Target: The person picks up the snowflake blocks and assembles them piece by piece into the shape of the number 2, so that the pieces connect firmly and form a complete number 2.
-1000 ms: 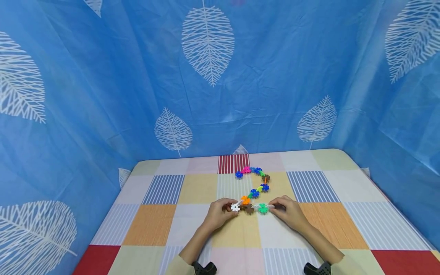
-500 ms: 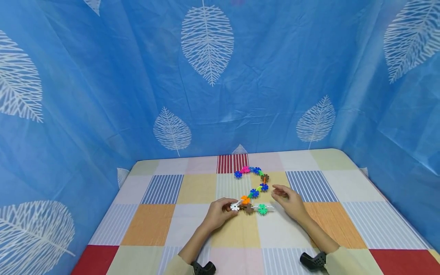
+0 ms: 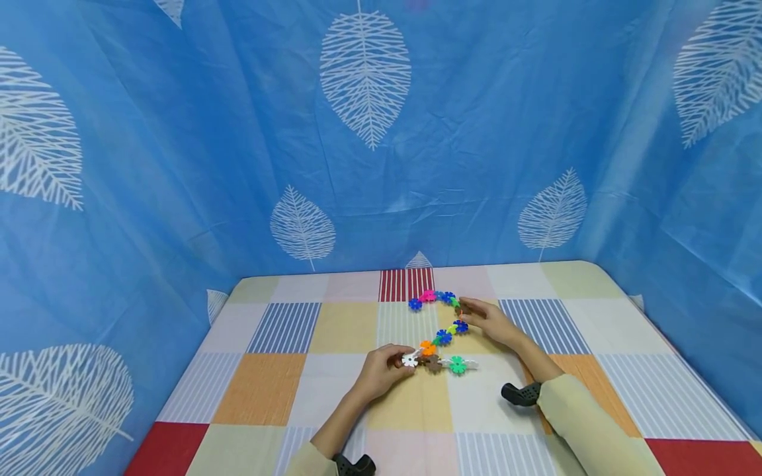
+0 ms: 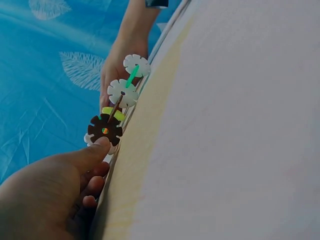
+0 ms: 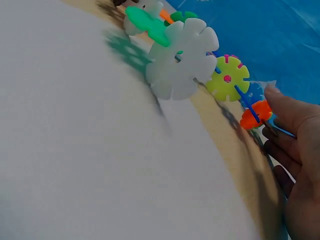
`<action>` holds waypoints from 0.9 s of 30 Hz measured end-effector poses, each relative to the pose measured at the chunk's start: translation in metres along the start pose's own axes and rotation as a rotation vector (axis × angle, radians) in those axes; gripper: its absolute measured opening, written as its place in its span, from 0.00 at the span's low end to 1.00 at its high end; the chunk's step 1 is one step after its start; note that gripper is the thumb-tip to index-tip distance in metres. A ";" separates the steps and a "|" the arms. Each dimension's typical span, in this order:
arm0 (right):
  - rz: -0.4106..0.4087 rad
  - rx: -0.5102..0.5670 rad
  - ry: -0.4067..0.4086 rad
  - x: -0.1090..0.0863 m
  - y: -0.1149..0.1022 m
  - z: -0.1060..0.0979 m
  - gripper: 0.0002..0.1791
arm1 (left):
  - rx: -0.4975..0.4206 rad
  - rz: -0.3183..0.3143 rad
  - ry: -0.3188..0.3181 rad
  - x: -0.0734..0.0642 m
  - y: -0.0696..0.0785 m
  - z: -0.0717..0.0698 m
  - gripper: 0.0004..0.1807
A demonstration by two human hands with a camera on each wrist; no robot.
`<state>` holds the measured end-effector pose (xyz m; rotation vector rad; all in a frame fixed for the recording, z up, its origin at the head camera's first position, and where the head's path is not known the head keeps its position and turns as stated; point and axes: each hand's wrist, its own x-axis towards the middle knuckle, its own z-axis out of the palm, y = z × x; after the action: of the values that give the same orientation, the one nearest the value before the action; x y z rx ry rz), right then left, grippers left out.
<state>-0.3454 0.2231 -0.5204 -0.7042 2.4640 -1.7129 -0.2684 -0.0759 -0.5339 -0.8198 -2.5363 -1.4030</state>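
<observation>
A chain of interlocking plastic snowflake discs (image 3: 443, 337) lies on the patterned cloth, bent roughly like a numeral 2. My left hand (image 3: 379, 371) pinches its lower left corner at a white disc (image 3: 409, 360); in the left wrist view the thumb lies right against a brown disc (image 4: 100, 122). My right hand (image 3: 491, 322) is at the right side of the upper curve, thumb and fingers apart around a partly hidden brown disc. In the right wrist view, an orange disc (image 5: 252, 117) sits just beside its fingertips. The short bottom row runs right past a green disc (image 3: 458, 365).
A checked cloth (image 3: 333, 390) covers the table. Blue curtains (image 3: 381, 198) with white leaf prints hang behind it and at both sides. Black wrist cameras are worn near both cuffs, one above the cloth at the right wrist (image 3: 520, 395).
My right hand has let go of the right end of the bottom row and moved up and slightly left to the chain's upper curve. The left hand keeps its hold.
</observation>
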 end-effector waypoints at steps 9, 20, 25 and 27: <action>-0.014 -0.074 -0.062 0.011 -0.005 0.003 0.25 | -0.014 0.012 0.010 -0.001 0.000 0.002 0.17; 0.011 -0.091 -0.060 0.017 -0.006 0.006 0.26 | -0.018 -0.002 0.004 -0.001 0.001 0.001 0.17; 0.011 -0.019 -0.020 0.013 -0.004 0.005 0.28 | -0.023 -0.023 0.003 -0.001 0.001 0.000 0.19; 0.004 -0.004 -0.022 0.012 -0.004 0.004 0.27 | -0.027 -0.025 0.003 -0.001 0.001 0.000 0.19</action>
<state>-0.3538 0.2135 -0.5159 -0.7138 2.4534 -1.6907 -0.2671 -0.0762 -0.5334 -0.7915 -2.5395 -1.4478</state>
